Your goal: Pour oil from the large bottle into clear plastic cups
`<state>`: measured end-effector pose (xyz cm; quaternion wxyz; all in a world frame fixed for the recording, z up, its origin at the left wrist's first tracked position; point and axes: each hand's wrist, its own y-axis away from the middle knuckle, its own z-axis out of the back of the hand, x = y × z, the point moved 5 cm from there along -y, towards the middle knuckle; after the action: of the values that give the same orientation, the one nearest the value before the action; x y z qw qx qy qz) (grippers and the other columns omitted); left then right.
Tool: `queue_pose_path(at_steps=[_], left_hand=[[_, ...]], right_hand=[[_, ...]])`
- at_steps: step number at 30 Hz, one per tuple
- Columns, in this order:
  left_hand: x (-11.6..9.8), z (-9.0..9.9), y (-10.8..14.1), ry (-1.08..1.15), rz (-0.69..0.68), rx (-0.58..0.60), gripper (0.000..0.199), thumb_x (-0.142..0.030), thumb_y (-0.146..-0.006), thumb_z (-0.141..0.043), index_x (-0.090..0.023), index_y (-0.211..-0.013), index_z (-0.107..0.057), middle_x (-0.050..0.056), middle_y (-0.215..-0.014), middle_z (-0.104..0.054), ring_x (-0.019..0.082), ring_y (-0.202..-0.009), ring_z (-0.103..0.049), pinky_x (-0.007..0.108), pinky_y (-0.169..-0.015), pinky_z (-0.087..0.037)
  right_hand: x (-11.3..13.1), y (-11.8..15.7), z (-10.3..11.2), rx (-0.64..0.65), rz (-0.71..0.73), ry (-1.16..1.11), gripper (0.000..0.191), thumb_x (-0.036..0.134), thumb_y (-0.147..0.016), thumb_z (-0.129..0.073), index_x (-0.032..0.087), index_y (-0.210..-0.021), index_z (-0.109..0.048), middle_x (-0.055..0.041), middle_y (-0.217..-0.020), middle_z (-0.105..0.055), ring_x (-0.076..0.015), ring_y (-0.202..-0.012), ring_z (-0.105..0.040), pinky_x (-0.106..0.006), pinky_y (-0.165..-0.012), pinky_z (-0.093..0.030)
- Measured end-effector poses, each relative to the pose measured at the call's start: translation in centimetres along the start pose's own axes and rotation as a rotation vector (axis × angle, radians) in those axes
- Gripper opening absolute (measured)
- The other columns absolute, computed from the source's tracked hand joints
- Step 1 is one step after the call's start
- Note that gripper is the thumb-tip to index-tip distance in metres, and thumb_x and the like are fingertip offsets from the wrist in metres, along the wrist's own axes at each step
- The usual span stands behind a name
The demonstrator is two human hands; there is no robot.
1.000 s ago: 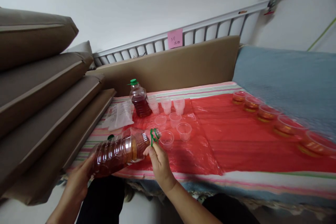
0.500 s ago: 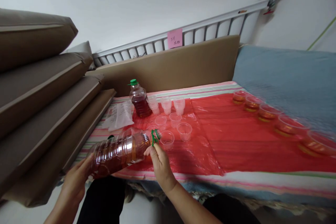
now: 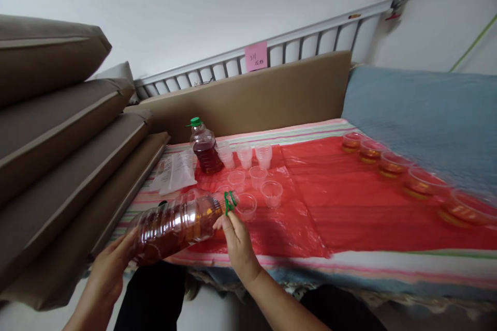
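Observation:
A large clear plastic bottle (image 3: pixel 174 225) of amber liquid lies tilted almost flat, its green-ringed mouth over a small clear cup (image 3: pixel 246 206) on the red sheet (image 3: pixel 341 201). My left hand (image 3: pixel 111 269) holds the bottle's base. My right hand (image 3: pixel 236 240) supports it under the neck. Several more empty clear cups (image 3: pixel 258 175) stand behind that cup. A second bottle (image 3: pixel 204 147) with a green cap stands upright further back.
A row of filled shallow cups (image 3: pixel 392 163) runs along the right of the red sheet. Stacked brown cushions (image 3: pixel 58 155) rise on the left. A plastic bag (image 3: pixel 176 170) lies beside the upright bottle. A brown board (image 3: pixel 264 95) and a railing stand behind, and a blue blanket (image 3: pixel 427 108) at right.
The bottle's base has lifted slightly, tipping the mouth a little more toward the cup. Both hands keep their hold.

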<state>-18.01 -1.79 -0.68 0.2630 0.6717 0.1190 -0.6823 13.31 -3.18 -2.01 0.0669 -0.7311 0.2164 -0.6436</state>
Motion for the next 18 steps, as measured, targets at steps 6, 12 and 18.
queue_pose_path(at_steps=[6,12,18], left_hand=[[-0.43,0.01,0.14,-0.004,0.005,-0.013,0.019,-0.019,-0.070,-0.076,-0.012,-0.087,-0.074,0.005,-0.071,-0.074,0.014,-0.062,-0.068,0.018,-0.059,-0.054],[-0.57,0.02,0.16,0.001,-0.007,-0.008,0.018,-0.021,-0.070,-0.077,-0.012,-0.085,-0.073,0.005,-0.074,-0.075,0.014,-0.064,-0.068,0.018,-0.059,-0.053],[-0.87,-0.23,0.54,-0.012,0.007,0.003,0.021,-0.022,-0.067,-0.077,-0.011,-0.085,-0.072,0.004,-0.069,-0.074,0.014,-0.062,-0.067,0.018,-0.058,-0.053]], right_hand=[[-0.33,0.02,0.07,-0.011,-0.012,0.000,0.043,0.050,-0.096,-0.038,0.022,-0.072,-0.058,-0.0038,-0.071,-0.066,-0.0169,-0.070,-0.062,-0.029,-0.070,-0.049],[-0.55,-0.02,0.10,-0.002,-0.038,0.001,0.046,0.054,-0.096,-0.035,0.022,-0.073,-0.058,-0.0043,-0.072,-0.066,-0.0173,-0.072,-0.062,-0.030,-0.073,-0.048],[-0.84,-0.04,0.16,-0.019,-0.037,0.018,0.047,0.054,-0.096,-0.035,0.021,-0.073,-0.058,-0.0045,-0.072,-0.065,-0.0172,-0.072,-0.061,-0.030,-0.072,-0.047]])
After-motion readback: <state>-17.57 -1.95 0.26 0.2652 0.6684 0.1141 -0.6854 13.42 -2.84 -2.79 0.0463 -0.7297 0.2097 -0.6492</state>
